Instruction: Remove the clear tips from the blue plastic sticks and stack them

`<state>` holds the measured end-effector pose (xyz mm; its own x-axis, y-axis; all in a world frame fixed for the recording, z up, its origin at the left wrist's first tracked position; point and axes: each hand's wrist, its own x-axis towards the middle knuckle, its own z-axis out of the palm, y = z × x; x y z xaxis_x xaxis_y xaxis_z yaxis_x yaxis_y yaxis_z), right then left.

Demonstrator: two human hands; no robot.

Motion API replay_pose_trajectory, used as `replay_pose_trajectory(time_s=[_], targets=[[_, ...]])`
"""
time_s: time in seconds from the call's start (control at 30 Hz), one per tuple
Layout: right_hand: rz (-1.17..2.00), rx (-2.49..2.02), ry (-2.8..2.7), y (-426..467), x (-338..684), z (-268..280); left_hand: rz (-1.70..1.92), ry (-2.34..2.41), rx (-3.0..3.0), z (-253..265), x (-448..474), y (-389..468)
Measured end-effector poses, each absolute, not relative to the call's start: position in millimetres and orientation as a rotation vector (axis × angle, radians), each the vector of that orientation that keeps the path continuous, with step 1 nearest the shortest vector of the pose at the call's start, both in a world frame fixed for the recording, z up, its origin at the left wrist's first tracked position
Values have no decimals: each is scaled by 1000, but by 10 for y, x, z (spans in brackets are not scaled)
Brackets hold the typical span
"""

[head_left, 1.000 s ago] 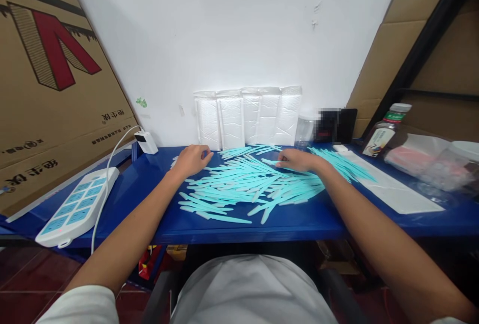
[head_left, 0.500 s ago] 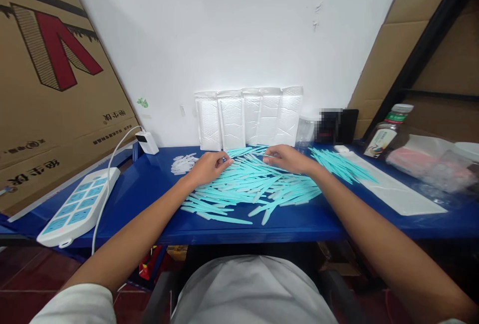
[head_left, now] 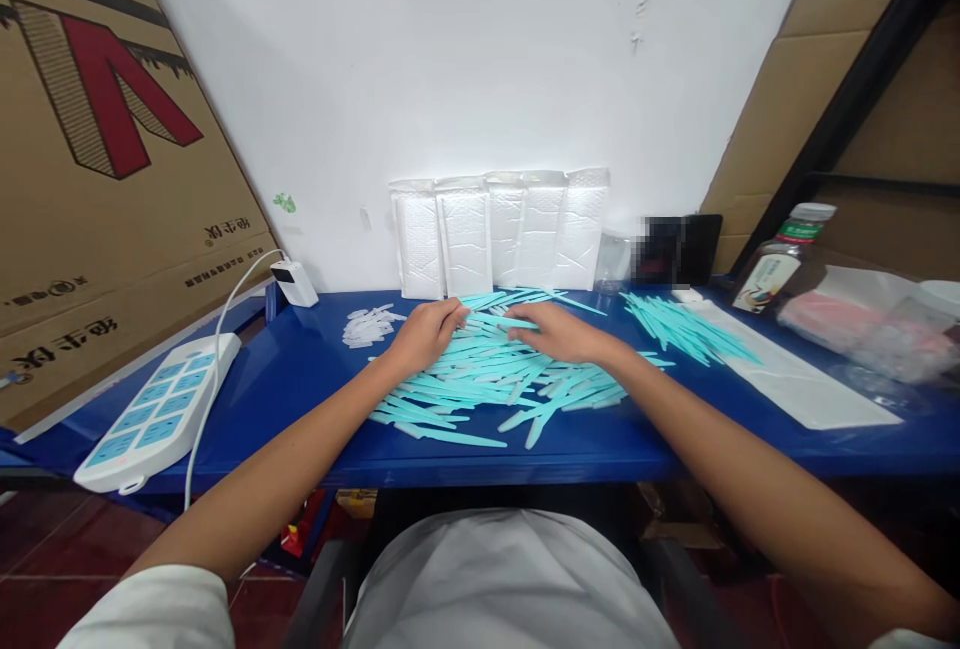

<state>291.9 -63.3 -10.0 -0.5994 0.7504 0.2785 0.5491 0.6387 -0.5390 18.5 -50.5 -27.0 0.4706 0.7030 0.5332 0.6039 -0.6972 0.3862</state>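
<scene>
A wide heap of slim turquoise eyebrow razors point(head_left: 480, 369) with pale ends lies on the blue table. Over its left side, my left hand point(head_left: 429, 337) is closed, thumb and fingertips pinched together; what they hold is too small to make out. My right hand point(head_left: 561, 331) is closed on the handle of one eyebrow razor point(head_left: 504, 319), whose pale end points toward my left fingertips. Left of the heap is a small pile of translucent caps point(head_left: 370, 325). To the right, a second bunch of eyebrow razors point(head_left: 679, 329) lies partly on a white bag point(head_left: 810, 384).
White bubble mailers point(head_left: 469, 239) lean against the wall behind the heap. On the left are a power strip point(head_left: 161, 414) with a white cable and a small white device point(head_left: 294, 283). A bottle point(head_left: 784, 259) and plastic bags point(head_left: 862, 329) stand at the right.
My right hand has moved left, closer to my left hand, bringing the eyebrow razor toward it. The left hand has turned slightly, its fingers closing tighter.
</scene>
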Motion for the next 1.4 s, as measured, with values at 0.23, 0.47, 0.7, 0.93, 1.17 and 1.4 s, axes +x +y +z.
replay_pose_trajectory(time_s=[0.23, 0.47, 0.7, 0.93, 1.17, 1.4], targets=[[881, -1003, -2066, -556, 3032, -76, 938, 1056, 2441, -292, 210, -536], [782, -1062, -2017, -578, 3062, -30, 886, 975, 2394, -223, 253, -621], [856, -976, -2098, -591, 3057, 4, 998, 894, 2008, -324, 216, -479], [902, -988, -2085, -604, 2952, -96, 851, 793, 1929, -330, 290, -536], [721, -946, -2207, -659, 2898, -71, 799, 831, 1971, -388, 304, -554], [884, -907, -2130, -691, 2833, -121, 739, 897, 2186, -288, 327, -665]])
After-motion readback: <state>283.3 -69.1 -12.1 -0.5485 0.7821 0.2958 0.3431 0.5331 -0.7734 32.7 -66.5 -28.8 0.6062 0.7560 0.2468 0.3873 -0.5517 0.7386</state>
